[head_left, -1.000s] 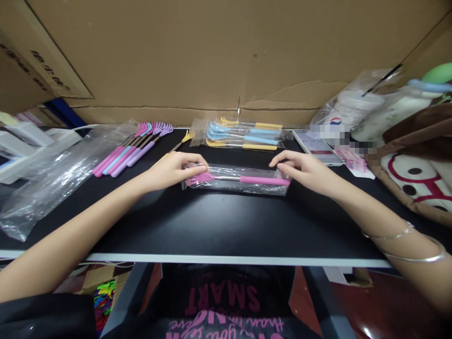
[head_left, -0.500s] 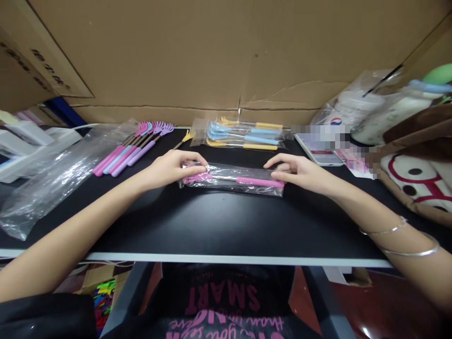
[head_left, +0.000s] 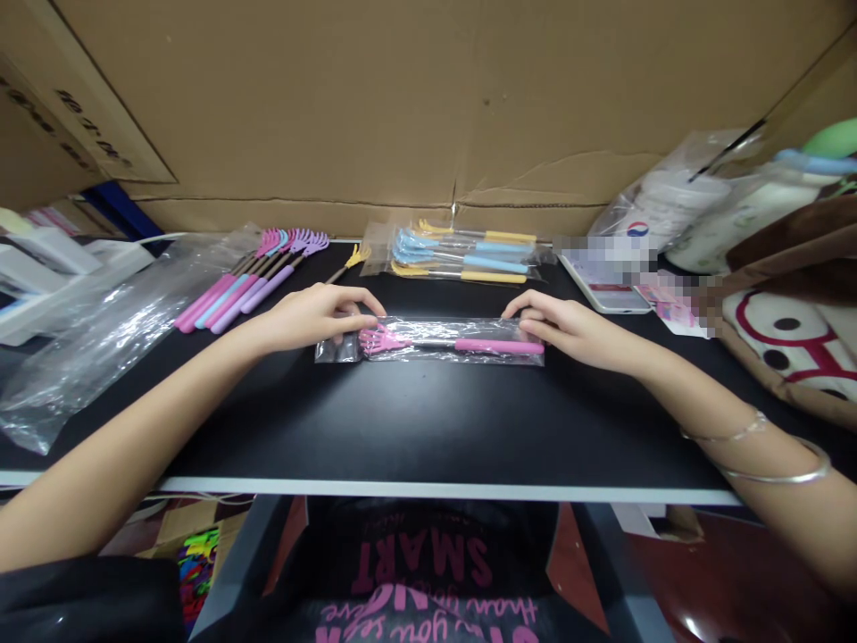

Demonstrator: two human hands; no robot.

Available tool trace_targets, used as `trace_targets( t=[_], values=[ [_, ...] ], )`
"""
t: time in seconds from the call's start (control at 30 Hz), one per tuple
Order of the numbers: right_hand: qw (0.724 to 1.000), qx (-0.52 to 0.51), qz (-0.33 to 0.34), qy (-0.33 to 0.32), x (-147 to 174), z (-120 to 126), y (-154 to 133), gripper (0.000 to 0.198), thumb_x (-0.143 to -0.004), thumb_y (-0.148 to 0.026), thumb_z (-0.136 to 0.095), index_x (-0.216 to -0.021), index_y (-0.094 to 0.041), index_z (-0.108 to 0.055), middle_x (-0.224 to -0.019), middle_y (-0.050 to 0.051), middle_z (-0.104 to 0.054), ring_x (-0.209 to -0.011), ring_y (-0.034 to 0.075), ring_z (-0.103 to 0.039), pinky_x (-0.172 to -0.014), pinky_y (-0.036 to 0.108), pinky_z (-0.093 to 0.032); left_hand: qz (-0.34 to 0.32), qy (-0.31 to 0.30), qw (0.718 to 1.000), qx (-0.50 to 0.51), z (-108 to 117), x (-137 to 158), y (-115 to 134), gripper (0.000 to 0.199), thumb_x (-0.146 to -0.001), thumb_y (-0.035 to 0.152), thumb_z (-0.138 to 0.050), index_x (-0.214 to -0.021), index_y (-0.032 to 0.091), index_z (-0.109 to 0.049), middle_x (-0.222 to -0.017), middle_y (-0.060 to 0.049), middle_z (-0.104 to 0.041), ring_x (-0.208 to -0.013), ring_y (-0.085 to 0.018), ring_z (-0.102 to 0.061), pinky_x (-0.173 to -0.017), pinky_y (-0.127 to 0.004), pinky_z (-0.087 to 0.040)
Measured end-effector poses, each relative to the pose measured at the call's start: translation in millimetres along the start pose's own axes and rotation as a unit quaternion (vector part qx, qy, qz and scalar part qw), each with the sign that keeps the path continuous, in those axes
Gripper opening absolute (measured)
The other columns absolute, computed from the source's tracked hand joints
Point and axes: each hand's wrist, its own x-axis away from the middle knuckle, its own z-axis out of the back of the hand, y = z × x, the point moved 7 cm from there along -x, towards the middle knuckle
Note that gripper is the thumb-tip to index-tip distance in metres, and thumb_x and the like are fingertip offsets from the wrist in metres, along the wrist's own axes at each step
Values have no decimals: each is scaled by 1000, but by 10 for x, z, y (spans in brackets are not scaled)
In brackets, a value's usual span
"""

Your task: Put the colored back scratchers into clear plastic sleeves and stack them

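A pink back scratcher (head_left: 499, 346) lies inside a clear plastic bag (head_left: 435, 327) on the black table, its claw to the left and its handle to the right. My left hand (head_left: 312, 319) is closed on the bag's left end, thumb and fingers pinching the film just beyond the claw. At the other end, my right hand (head_left: 577, 330) pinches the bag's upper right corner beside the handle tip. The bag lies flat between both hands, and a strip of loose film extends left of the claw under my left fingers.
Several loose pink, blue and purple back scratchers (head_left: 231, 290) lie at left, beside a large clear bag (head_left: 113, 348). A yellow one (head_left: 357, 257) lies behind my left hand. Bagged blue and yellow scratchers (head_left: 469, 254) are at the back. A phone (head_left: 606, 281) and a plush bag (head_left: 790, 330) are right.
The bag has been flattened and drawn out leftward. The scratcher inside now sits slightly further right, its claw clear of my left fingers. My left hand has shifted slightly left.
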Motion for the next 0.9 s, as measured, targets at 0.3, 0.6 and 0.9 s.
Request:
trace_targets(
  t=[0.3,0.6,0.9],
  values=[
    [989,137,-10,51,11,28,3,20,-98,-32,-40,-100,-25,-58,-102,8,-71,-92,25,-68,-79,37,-47,22,60,995,-78,1,-3,83,42,-89,59,-51,-110,31,-73,-88,4,-77,-79,-18,-65,-69,-26,-34],
    [997,12,-14,71,-58,28,116,23,-93,-36,-51,-106,-22,-62,-75,2,-67,-69,20,-62,-68,33,-45,24,78,994,-70,10,-10,53,40,-89,60,-53,-110,33,-74,-91,4,-78,-77,-18,-65,-67,-26,-34],
    [992,-63,-45,101,-53,71,156,30,-87,-47,-62,-104,-22,-63,-82,4,-66,-70,19,-60,-67,35,-48,-53,77,995,22,-13,-47,79,43,-88,58,-57,-103,21,-73,-77,-1,-75,-72,-18,-64,-74,-27,-43]
  ],
)
